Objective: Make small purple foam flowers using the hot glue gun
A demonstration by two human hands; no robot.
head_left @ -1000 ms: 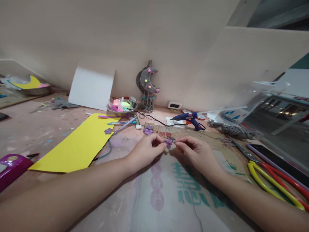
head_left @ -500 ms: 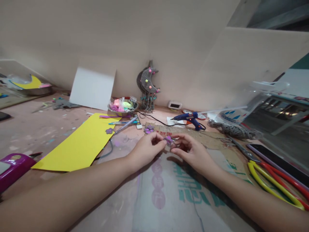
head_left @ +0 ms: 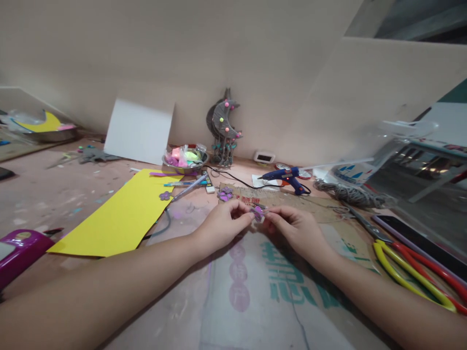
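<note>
Between my hands is a small purple flower (head_left: 258, 213) with a grey edge, raised just above the printed plastic sheet (head_left: 239, 272). My left hand (head_left: 221, 226) pinches its left side between thumb and fingers. On the opposite side, the thumb and forefinger of my right hand (head_left: 297, 231) close on its right edge; the exact contact is too small to make out. Just beyond my left fingers lie more purple and grey flowers (head_left: 225, 194). Another small grey-purple flower (head_left: 165, 196) rests on the yellow sheet (head_left: 120, 214).
Behind my hands lies a blue glue gun (head_left: 282, 175) with a lit red light. Yellow-and-red-handled scissors (head_left: 397, 267) and a phone (head_left: 423, 243) are at right. A bowl of coloured clay (head_left: 186, 160) and a grey moon ornament (head_left: 224, 121) stand at the back.
My right fingers have closed from a looser, parted pose into a pinch at the flower's right side. The flower has shifted slightly to the right and turned.
</note>
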